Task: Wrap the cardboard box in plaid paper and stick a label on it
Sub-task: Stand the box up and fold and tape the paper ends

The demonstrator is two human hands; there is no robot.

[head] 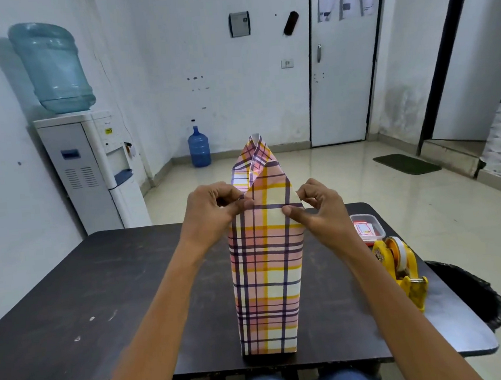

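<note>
A: where's the plaid paper [268, 278]?
B: upright on the counter [101, 291], middle, near the front edge. It's wrapped round the box, so the box itself is hidden. Top end part-folded, far flap peaks up.
A: grips?
B: left grip [215, 210] clamped on the paper's top left corner. right grip [317, 211] pinching the top right flap. Paper sits between them.
A: containers?
B: clear tub [367, 228] right of the paper, red-and-white packet inside. Yellow tape dispenser [402, 268] just in front of it.
</note>
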